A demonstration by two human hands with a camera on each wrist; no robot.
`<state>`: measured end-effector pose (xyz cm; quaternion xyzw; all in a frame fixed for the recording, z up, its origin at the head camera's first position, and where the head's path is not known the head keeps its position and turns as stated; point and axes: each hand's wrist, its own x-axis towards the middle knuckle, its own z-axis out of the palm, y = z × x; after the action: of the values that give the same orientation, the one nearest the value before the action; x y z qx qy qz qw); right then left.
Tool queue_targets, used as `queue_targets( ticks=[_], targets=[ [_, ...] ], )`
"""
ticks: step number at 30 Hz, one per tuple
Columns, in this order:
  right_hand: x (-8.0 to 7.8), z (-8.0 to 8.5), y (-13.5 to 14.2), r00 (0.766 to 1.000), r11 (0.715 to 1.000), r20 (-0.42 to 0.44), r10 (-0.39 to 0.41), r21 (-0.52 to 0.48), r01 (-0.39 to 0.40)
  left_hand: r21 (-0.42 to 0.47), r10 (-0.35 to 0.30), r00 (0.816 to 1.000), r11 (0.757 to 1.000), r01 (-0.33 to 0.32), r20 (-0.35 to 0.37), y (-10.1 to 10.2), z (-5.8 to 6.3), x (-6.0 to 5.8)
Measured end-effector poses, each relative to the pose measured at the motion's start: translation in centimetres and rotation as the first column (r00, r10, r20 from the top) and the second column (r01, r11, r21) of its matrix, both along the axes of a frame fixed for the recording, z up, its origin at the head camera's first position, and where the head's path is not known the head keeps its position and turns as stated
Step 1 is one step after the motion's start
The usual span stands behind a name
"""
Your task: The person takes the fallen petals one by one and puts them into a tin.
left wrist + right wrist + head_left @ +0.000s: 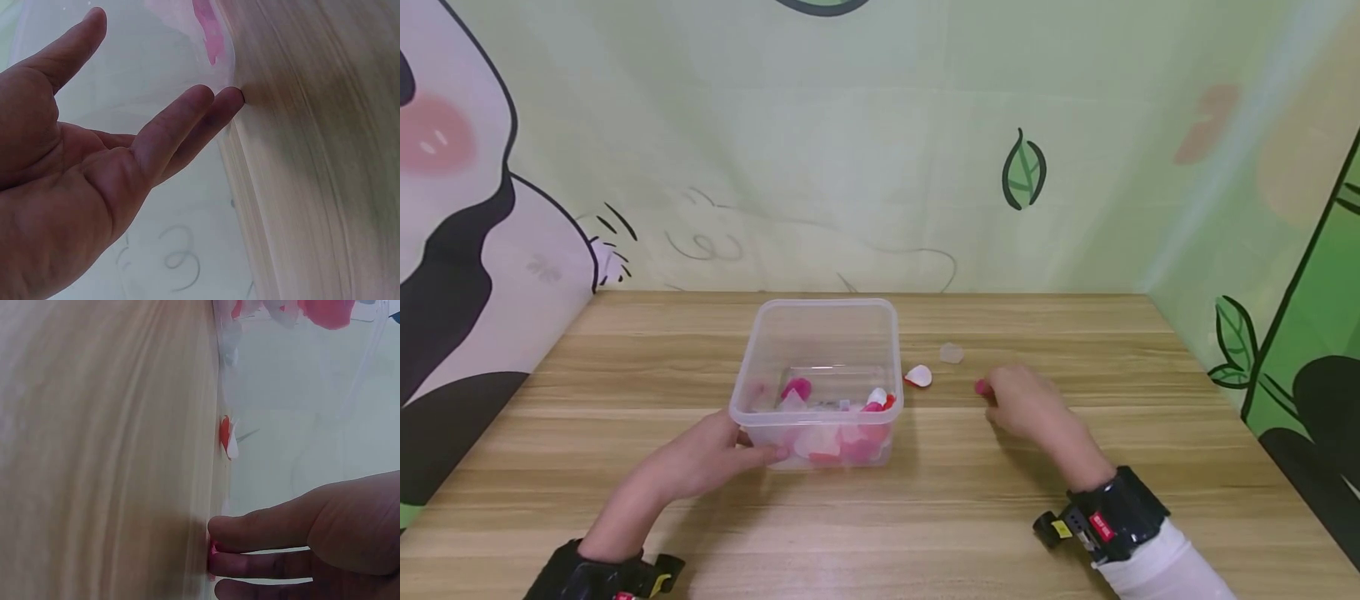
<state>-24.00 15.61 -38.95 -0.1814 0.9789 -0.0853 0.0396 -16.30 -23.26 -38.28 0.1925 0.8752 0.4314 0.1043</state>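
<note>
A clear plastic box (823, 421) stands on the table, with pink, white and red petals (859, 442) inside, mostly at its near side. My left hand (711, 458) rests against the box's near left corner. Its fingers (169, 125) are extended and touch the box wall in the left wrist view. To the right of the box, my right hand (1022, 404) pinches a dark pink petal (981, 387) at the tabletop between thumb and finger. Between box and right hand lie a white and red petal (919, 376) and a pale, translucent petal (951, 353).
The wooden table (970, 525) runs back to a printed cloth backdrop (880, 183) with a panda and leaves. Wrist cameras are strapped to both arms, the right one (1097, 521) over a white sleeve.
</note>
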Motion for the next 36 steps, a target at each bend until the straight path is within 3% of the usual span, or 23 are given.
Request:
queue_targets(
  ticks=[13, 17, 23, 27, 30, 36],
  targets=[
    [0.4, 0.2, -0.3, 0.999, 1.0, -0.031, -0.011, 0.027, 0.012, -0.028, 0.009, 1.0, 1.0, -0.009, -0.003, 0.1, -0.2, 0.0],
    [0.6, 0.4, -0.4, 1.0, 0.999, -0.003, -0.012, 0.031, 0.012, -0.02, 0.004, 1.0, 1.0, -0.004, -0.001, 0.1, -0.2, 0.0],
    [0.7, 0.6, -0.8, 0.999, 0.999, -0.008, -0.031, -0.024, 0.031, -0.011, 0.0, 1.0, 1.0, 0.0, 0.003, 0.1, -0.3, 0.0],
    [0.7, 0.8, -1.2, 0.995, 0.996, -0.102, -0.003, -0.093, -0.006, -0.01, -0.001, 1.0, 1.0, 0.001, 0.001, 0.1, -0.3, -0.1],
    [0.8, 1.1, -1.6, 0.976, 0.987, -0.215, 0.025, -0.148, -0.058, -0.012, -0.001, 1.0, 1.0, 0.001, -0.001, 0.0, -0.3, 0.0],
    [1.5, 1.8, -2.6, 0.9, 0.952, -0.436, 0.019, -0.266, -0.149, -0.016, -0.002, 1.0, 1.0, 0.002, -0.01, 0.1, -0.4, 0.0]
  ],
)
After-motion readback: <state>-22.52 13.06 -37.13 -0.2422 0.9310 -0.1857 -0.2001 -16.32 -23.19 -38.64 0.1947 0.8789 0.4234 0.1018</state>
